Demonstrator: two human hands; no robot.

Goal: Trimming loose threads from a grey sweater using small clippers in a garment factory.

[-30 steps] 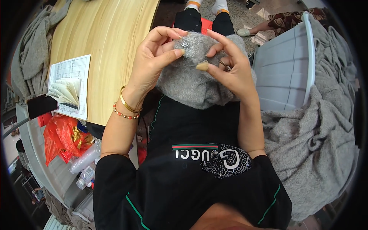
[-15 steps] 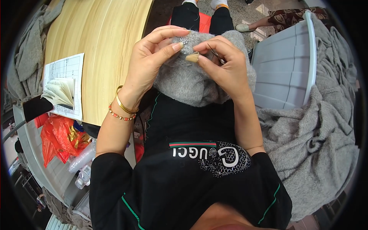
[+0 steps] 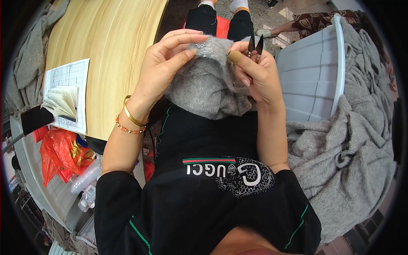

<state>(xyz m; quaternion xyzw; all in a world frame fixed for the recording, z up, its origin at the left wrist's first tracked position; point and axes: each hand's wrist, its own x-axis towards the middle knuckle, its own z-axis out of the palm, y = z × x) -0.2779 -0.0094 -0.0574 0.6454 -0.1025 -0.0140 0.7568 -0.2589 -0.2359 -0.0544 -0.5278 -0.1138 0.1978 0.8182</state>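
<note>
A fuzzy grey knit garment (image 3: 208,91) lies bunched over my lap. My left hand (image 3: 170,53) pinches its upper edge between thumb and fingers, beside a small patch of shiny beads (image 3: 200,45). To the right, my right hand (image 3: 257,70) is closed around a small pair of dark thread snips (image 3: 255,45), whose two blades point up and apart, away from the cloth. A tan finger cot (image 3: 234,56) covers the right thumb, which presses toward the index finger near the garment's edge. Whether a needle or thread is pinched there is too small to tell.
On my left stands a wooden table (image 3: 110,55) with a printed sheet (image 3: 80,70), an open notebook (image 3: 63,102) and a phone (image 3: 37,120). A red plastic bag (image 3: 59,153) sits below. At right, more grey knitwear (image 3: 340,170) drapes over a grey-blue bin (image 3: 310,72). Another person's leg (image 3: 280,29) shows beyond.
My right hand has moved slightly right, away from the beaded patch, and turned so the snips' blades point upward. The left hand keeps its hold on the garment.
</note>
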